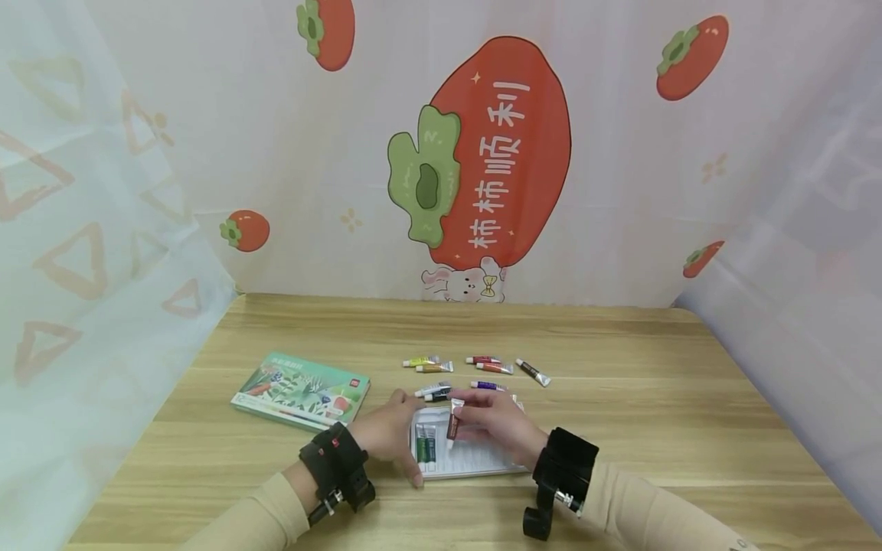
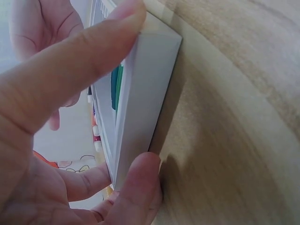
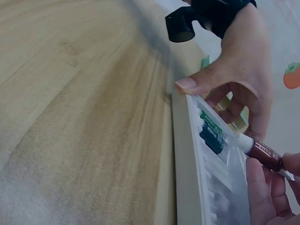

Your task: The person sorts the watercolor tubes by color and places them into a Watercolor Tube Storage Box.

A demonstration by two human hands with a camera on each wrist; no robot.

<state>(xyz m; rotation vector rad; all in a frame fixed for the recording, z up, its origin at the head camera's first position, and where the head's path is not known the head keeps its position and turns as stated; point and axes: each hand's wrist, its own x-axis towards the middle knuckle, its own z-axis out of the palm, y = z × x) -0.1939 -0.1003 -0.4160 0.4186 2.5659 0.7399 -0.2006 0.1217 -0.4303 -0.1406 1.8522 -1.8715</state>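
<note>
Green pack (image 1: pixel 303 390): left of the frame, flat on the surface (image 1: pixel 620 383).
Left hand (image 1: pixel 389 432): lower centre; fingers grip the tray's left end, thumb at its near corner.
White tray (image 1: pixel 475 461): lower centre; two greenish tubes (image 1: pixel 422 445) lie side by side at its left end.
Brown tube (image 1: pixel 452 425): lower centre, above the tray, white cap downward; judged light, soft-walled, easily dented; pinch gently at the flat crimped end.
Right hand (image 1: pixel 501 419): right of centre; fingers pinch the brown tube near that end.
Dark tube (image 1: pixel 534 373): right of centre, apart from the tray.
</note>
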